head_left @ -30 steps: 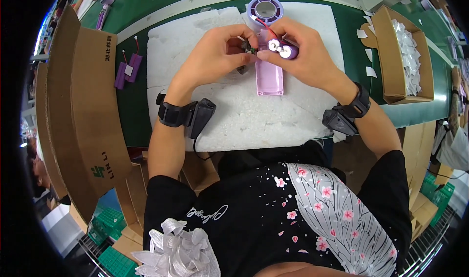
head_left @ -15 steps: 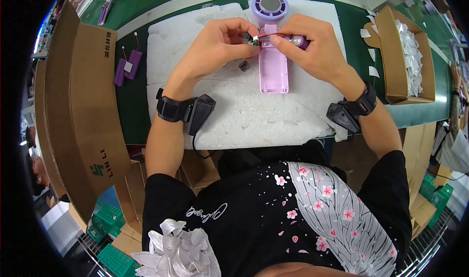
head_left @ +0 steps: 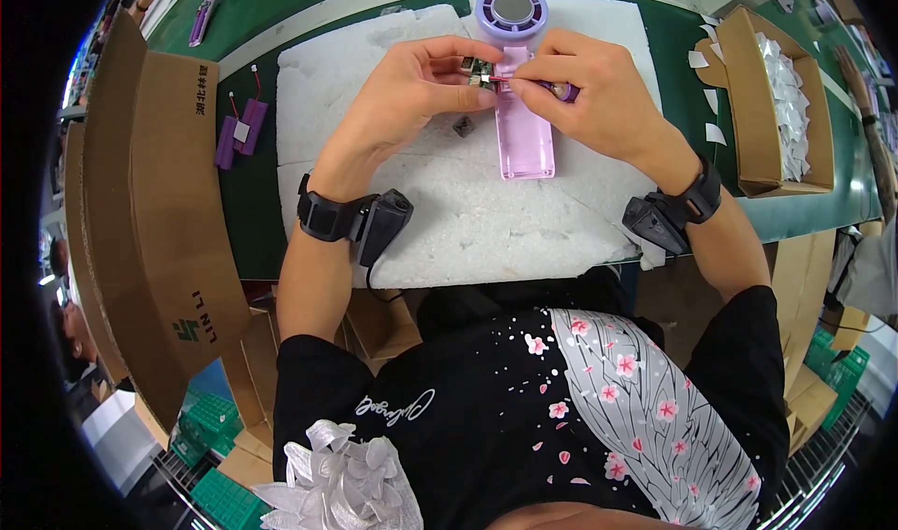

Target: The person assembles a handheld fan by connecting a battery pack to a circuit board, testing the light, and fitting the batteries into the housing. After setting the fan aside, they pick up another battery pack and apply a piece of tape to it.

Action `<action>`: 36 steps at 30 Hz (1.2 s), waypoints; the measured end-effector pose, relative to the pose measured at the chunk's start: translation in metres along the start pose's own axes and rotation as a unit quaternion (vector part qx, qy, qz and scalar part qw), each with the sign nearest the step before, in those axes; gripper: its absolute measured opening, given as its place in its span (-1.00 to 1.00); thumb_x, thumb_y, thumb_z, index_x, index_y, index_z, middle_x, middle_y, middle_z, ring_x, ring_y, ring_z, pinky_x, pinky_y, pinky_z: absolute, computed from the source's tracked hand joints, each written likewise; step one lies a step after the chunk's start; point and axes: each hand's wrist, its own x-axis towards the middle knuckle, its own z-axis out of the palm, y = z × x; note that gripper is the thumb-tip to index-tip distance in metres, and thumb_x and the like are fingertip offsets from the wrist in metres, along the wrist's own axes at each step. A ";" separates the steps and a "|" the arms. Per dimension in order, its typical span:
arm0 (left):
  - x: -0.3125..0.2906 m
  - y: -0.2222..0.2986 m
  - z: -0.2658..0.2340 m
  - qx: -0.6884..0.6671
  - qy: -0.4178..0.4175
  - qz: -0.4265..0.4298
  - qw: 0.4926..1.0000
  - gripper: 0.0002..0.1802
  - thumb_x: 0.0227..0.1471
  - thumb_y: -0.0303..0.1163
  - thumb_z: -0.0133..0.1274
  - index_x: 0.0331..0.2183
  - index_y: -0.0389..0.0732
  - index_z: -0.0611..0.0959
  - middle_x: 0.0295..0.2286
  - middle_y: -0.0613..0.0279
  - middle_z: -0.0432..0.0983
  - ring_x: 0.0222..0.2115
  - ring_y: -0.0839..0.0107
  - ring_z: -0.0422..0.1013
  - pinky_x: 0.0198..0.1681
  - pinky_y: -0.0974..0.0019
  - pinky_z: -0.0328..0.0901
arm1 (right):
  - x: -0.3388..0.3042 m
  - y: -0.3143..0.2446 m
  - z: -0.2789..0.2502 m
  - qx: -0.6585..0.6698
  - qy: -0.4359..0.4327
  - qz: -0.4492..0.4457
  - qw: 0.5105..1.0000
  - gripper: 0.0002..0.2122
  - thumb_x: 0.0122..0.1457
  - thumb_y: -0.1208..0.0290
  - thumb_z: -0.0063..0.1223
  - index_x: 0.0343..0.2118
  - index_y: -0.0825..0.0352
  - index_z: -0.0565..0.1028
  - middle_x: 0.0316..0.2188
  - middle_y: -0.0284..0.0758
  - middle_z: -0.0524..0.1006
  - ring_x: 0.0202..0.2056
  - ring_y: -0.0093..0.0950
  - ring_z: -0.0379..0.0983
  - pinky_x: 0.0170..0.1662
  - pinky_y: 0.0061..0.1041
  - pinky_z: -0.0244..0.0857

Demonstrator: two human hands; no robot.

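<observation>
An open pink handheld-fan housing (head_left: 526, 142) lies on the white foam board (head_left: 449, 240), its round lilac fan head (head_left: 512, 11) at the far end. Beside it, my left hand (head_left: 407, 95) is closed on a small green circuit board (head_left: 479, 68), pinched between thumb and fingers. My right hand (head_left: 603, 86), above the housing, pinches red wires at the board's white connector. Part of a purple battery (head_left: 563, 91) shows under those same fingers; the rest is hidden. A small dark piece (head_left: 462, 127) lies on the foam near my left hand.
Two joined purple batteries (head_left: 241, 132) with wires lie left of the foam. A tall cardboard box (head_left: 178, 212) stands at the left edge. On the right is an open carton (head_left: 753, 109) of white pieces, with white scraps (head_left: 715, 134) beside it. Another fan (head_left: 203, 15) lies far left.
My right fingers have moved left, closer to the circuit board, bringing the wires to its connector. The board now shows more of its face. The fan housing has shifted and tilted slightly.
</observation>
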 end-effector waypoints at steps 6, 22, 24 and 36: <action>0.002 -0.004 -0.013 0.001 -0.033 -0.014 0.999 -0.61 -0.10 -0.64 0.21 -0.14 -0.32 0.61 -0.32 0.24 0.56 -0.35 0.56 0.48 -0.18 0.51 0.37 | -0.001 -0.003 0.001 0.007 0.000 0.004 1.000 -0.90 0.02 0.43 0.20 -0.40 0.30 0.63 -0.51 -0.38 0.47 -0.56 -0.47 0.40 -0.47 -0.55 0.27; 0.002 -0.003 -0.014 -0.032 -0.047 -0.028 0.998 -0.63 -0.10 -0.66 0.21 -0.16 -0.34 0.57 -0.35 0.22 0.54 -0.34 0.50 0.51 -0.17 0.48 0.40 | -0.001 -0.004 0.004 0.003 0.031 0.004 1.000 -0.91 0.01 0.44 0.20 -0.45 0.33 0.62 -0.56 -0.36 0.45 -0.60 -0.48 0.36 -0.52 -0.55 0.22; 0.003 -0.002 -0.013 -0.027 -0.042 -0.019 0.999 -0.64 -0.12 -0.65 0.23 -0.19 -0.33 0.58 -0.36 0.23 0.54 -0.35 0.50 0.51 -0.18 0.49 0.40 | -0.001 -0.004 0.004 -0.005 0.033 0.006 0.999 -0.91 0.01 0.44 0.21 -0.46 0.33 0.62 -0.56 -0.36 0.45 -0.60 -0.48 0.36 -0.53 -0.55 0.21; 0.001 -0.001 -0.011 0.009 -0.017 -0.020 1.000 -0.71 -0.13 -0.61 0.27 -0.30 -0.27 0.56 -0.39 0.26 0.52 -0.37 0.50 0.51 -0.26 0.47 0.42 | -0.002 -0.006 0.007 -0.010 0.055 0.013 0.998 -0.90 0.01 0.44 0.21 -0.51 0.36 0.60 -0.59 -0.35 0.47 -0.63 -0.45 0.38 -0.56 -0.54 0.21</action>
